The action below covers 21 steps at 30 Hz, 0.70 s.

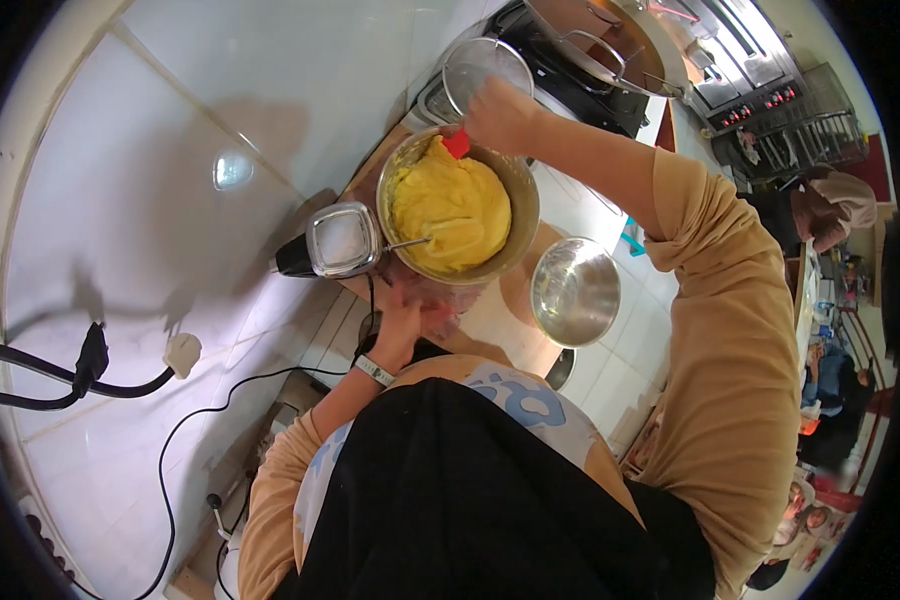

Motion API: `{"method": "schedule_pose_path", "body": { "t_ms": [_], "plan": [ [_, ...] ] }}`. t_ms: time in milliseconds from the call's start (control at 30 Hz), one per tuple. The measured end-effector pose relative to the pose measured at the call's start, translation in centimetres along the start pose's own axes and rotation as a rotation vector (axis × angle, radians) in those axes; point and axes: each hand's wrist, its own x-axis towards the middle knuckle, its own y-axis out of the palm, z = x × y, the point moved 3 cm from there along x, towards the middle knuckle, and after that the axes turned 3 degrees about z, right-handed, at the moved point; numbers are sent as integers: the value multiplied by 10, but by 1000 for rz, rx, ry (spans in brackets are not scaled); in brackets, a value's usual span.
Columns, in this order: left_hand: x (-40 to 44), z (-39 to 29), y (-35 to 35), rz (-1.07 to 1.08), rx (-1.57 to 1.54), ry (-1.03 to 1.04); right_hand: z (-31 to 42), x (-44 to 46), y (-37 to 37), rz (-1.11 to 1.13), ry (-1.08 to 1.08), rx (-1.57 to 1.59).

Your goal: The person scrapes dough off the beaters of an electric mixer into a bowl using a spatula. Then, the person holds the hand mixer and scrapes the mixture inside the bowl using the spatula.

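A large metal bowl [522, 190] holds a smooth yellow mixture [458, 210]. At its upper rim my right hand [505, 115] is closed round a red spatula [457, 143], whose blade touches the mixture. My left hand [402, 322] is by the bowl's lower side, next to some clear plastic; what its fingers hold is too blurred to make out. A hand mixer [344, 240] lies left of the bowl, with a thin metal beater reaching over the rim into the mixture. An empty metal bowl [575, 292] stands to the right on the board.
A round strainer [487, 76] lies beyond the bowl, near a stove with a large pan [610, 45]. A black cord [170, 450] runs along the tiled wall at left. Other people [838, 400] are at the far right, past an oven [750, 75].
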Motion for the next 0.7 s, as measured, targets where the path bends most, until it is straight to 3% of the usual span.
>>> {"method": "schedule_pose_path", "body": {
  "t_ms": [67, 167, 367, 567, 700],
  "plan": [
    [3, 20, -3, 95, -10, -42, -6, 10, -10, -86, 6, 44],
    [1, 1, 16, 66, 147, 174, -6, 15, -19, -89, -43, 47],
    [15, -10, 42, -24, 4, 157, -15, 22, -31, -50, -11, 96],
    [19, -7, 45, -72, 11, 175, -17, 15, -30, 223, 104, 72],
    [24, -5, 43, -111, -11, 213, -22, 14, -27, 207, 52, 75]
  ]
}}
